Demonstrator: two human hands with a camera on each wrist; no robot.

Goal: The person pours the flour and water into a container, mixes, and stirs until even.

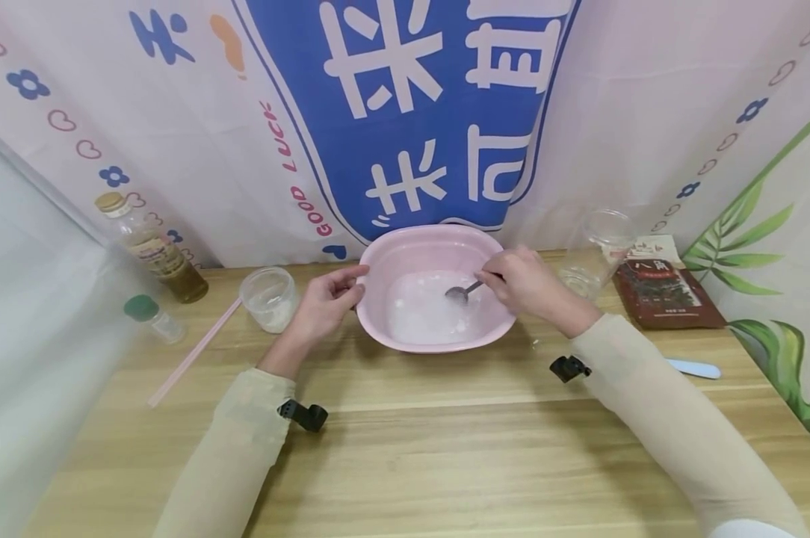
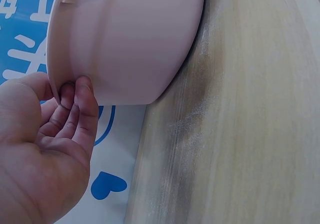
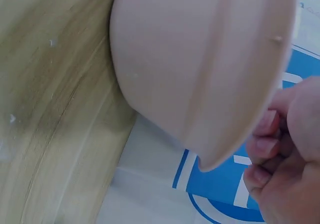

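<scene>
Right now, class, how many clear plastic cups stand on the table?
2. One clear cup with white powder stands left of the pink basin, by the left hand; the other cup stands right of the basin, behind the right hand.

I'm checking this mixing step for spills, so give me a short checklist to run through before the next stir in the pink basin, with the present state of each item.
1. Basin steadied: ok. The left hand holds the rim of the pink basin, fingers curled under the edge.
2. Spoon held: ok. The right hand grips the spoon, whose bowl is inside the basin.
3. Basin flat on the table: ok in the head view.
4. White contents inside the basin: ok, none seen over the rim.
5. Room around the basin: not ok, a small clear cup sits right behind the left hand.
6. Mixture fully blended: cannot tell.
</scene>
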